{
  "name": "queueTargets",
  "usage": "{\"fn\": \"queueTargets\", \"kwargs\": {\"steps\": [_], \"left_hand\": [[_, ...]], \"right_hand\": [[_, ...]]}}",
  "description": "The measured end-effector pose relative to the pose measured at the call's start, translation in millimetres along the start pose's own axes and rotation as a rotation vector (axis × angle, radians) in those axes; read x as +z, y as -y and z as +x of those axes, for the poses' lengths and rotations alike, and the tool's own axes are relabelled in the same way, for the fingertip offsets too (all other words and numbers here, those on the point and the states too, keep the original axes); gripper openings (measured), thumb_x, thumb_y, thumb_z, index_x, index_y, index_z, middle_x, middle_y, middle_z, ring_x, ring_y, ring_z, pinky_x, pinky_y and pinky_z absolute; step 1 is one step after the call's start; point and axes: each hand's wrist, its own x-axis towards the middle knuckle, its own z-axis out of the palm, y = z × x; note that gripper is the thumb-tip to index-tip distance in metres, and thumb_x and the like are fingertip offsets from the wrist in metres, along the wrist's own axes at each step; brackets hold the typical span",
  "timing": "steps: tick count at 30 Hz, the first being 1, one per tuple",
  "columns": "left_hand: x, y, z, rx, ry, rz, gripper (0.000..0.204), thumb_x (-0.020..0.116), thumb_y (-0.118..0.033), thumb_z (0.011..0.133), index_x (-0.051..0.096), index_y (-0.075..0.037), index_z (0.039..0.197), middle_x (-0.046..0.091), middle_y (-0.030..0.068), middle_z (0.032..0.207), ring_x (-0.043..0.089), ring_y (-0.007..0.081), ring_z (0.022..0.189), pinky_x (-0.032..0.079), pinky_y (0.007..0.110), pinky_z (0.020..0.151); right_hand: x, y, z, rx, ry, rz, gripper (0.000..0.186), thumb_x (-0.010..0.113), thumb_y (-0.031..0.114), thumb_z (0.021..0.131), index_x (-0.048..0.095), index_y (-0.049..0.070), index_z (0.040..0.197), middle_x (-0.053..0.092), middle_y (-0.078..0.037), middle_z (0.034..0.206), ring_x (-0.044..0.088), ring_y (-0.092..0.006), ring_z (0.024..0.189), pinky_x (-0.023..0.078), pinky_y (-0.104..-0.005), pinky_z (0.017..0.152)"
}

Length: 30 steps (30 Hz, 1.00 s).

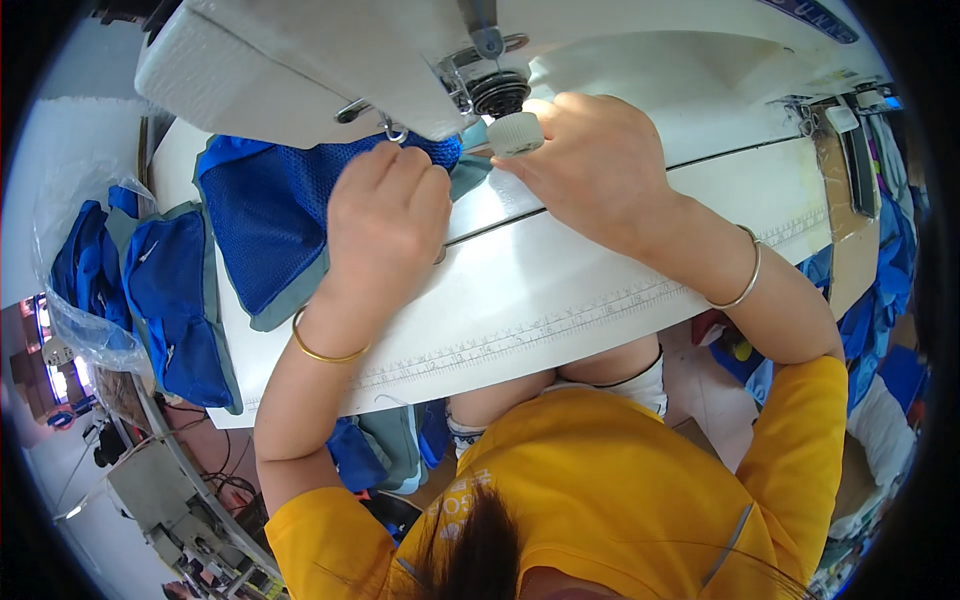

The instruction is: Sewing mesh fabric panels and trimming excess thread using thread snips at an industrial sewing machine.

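At a white sewing machine (250,60), my left hand (388,220) is curled shut on the upper right edge of a blue mesh piece (260,220) with grey binding. My right hand (598,170) is closed beside the needle area, right of my left hand; what its fingertips hold is hidden by the white ribbed knob (515,134) and the fingers. The mesh piece lies on the white machine table (540,280), which has a printed ruler along its front edge.
At the left, more blue and grey pieces (170,300) lie beside a clear plastic bag (90,340). At the right are a cardboard strip (850,260) and hanging blue fabric (890,290). Equipment and cables (170,500) stand low at the left; blue fabric (350,450) sits below the table.
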Motion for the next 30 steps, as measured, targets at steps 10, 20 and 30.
{"fn": "queueTargets", "kwargs": {"steps": [10, 20, 30], "left_hand": [[3.1, 8.7, -2.1, -0.021, -0.068, 0.007, 0.03, 0.072, -0.001, 0.065, 0.072, -0.004, 0.095, 0.067, 0.0116, 0.089, 0.063, 0.0275, 0.08, 0.052, 0.036, 0.067], [9.3, 6.8, -0.9, -0.139, -0.083, -0.103, 0.018, 0.079, -0.006, 0.076, 0.075, -0.005, 0.094, 0.07, 0.0161, 0.088, 0.066, 0.0301, 0.076, 0.052, 0.038, 0.067], [15.8, 3.0, -3.0, -0.233, 0.037, -0.118, 0.008, 0.064, 0.0, 0.088, 0.063, -0.005, 0.094, 0.064, 0.0101, 0.089, 0.057, 0.0301, 0.083, 0.041, 0.04, 0.077]], "right_hand": [[9.0, -0.6, -2.7, -0.03, -0.055, 0.012, 0.004, 0.068, 0.013, 0.07, 0.065, 0.015, 0.073, 0.06, 0.002, 0.074, 0.063, -0.0146, 0.072, 0.052, -0.0278, 0.063], [14.3, -3.9, -1.4, -0.027, -0.052, -0.031, 0.007, 0.068, 0.012, 0.066, 0.062, 0.016, 0.067, 0.059, 0.002, 0.072, 0.063, -0.0142, 0.07, 0.051, -0.0279, 0.059], [17.3, -0.4, -0.1, -0.084, -0.074, -0.096, 0.013, 0.07, 0.013, 0.061, 0.057, 0.016, 0.058, 0.054, 0.003, 0.064, 0.06, -0.0129, 0.066, 0.048, -0.0252, 0.054]]}}
